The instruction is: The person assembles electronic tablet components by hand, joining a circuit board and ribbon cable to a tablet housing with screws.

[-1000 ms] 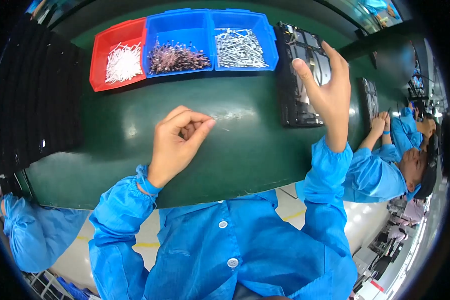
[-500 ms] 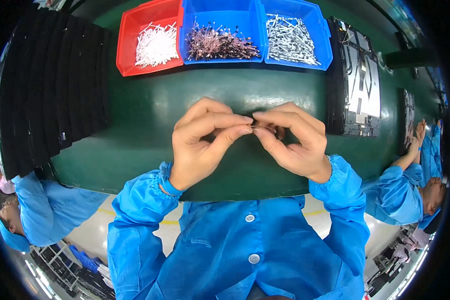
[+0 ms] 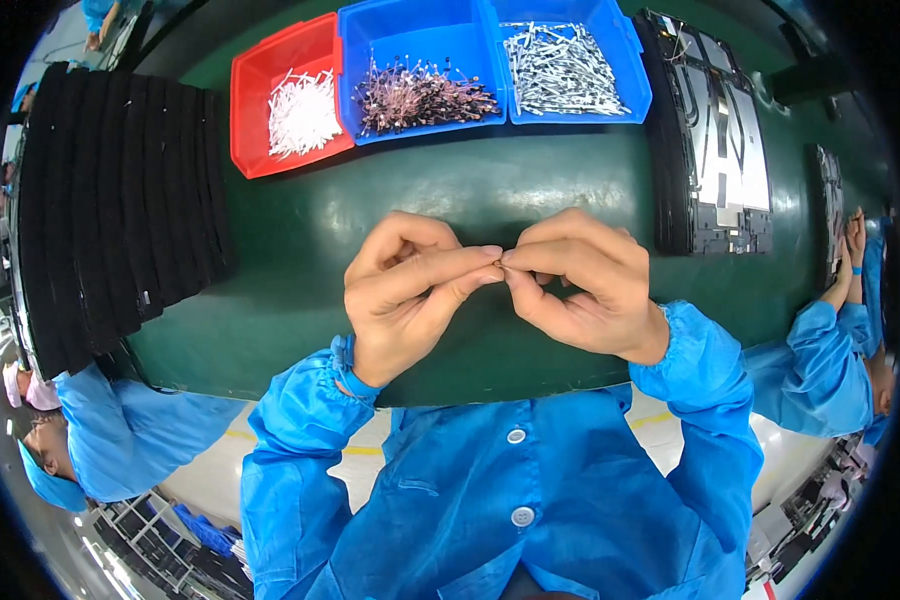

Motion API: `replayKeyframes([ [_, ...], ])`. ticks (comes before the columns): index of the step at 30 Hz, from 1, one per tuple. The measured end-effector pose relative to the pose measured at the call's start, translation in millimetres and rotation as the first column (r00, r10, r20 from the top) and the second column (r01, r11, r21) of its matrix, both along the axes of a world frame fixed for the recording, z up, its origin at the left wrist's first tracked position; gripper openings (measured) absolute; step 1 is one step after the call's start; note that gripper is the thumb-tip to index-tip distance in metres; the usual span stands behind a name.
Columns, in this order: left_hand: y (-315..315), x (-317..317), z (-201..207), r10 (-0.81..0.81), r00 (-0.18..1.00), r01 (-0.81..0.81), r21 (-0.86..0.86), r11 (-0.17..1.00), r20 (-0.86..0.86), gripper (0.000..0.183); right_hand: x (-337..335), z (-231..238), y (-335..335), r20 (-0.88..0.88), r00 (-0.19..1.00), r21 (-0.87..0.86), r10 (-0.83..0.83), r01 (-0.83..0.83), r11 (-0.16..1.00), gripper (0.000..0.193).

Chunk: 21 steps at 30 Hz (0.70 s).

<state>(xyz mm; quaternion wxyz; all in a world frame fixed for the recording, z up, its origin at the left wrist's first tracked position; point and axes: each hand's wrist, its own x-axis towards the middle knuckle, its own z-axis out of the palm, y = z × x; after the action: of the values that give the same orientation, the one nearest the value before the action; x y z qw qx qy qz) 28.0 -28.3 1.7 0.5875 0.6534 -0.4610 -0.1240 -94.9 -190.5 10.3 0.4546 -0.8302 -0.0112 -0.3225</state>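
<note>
a tiny part (image 3: 498, 263), mostly hidden, is pinched between the left hand (image 3: 395, 300) and the right hand (image 3: 598, 285), both closed on it. it is held over the green tabletop (image 3: 420, 185), in front of the blue bin (image 3: 420, 38) where pink-and-black pieces (image 3: 425, 97) are heaped.

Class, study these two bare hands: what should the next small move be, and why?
Perhaps steady the pinch of the bare left hand before the bare right hand shifts: both hands' fingertips meet at a tiny brownish piece above the smooth green tabletop, and they hide most of it, so a slip could be hard to notice.
</note>
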Motion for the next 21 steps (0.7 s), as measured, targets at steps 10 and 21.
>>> replayKeyframes([
  [10,-3,-4,-1,-0.106,0.844,0.113,-0.019,0.993,-0.527,0.028,-2,3,4,-0.03,0.999,0.098,-0.03,0.033,0.995,0.018],
  [21,-2,-4,-12,-0.248,0.624,0.172,-0.18,0.969,-0.741,0.013,-3,-3,11,-0.015,0.999,0.152,-0.049,0.051,0.987,0.016],
])
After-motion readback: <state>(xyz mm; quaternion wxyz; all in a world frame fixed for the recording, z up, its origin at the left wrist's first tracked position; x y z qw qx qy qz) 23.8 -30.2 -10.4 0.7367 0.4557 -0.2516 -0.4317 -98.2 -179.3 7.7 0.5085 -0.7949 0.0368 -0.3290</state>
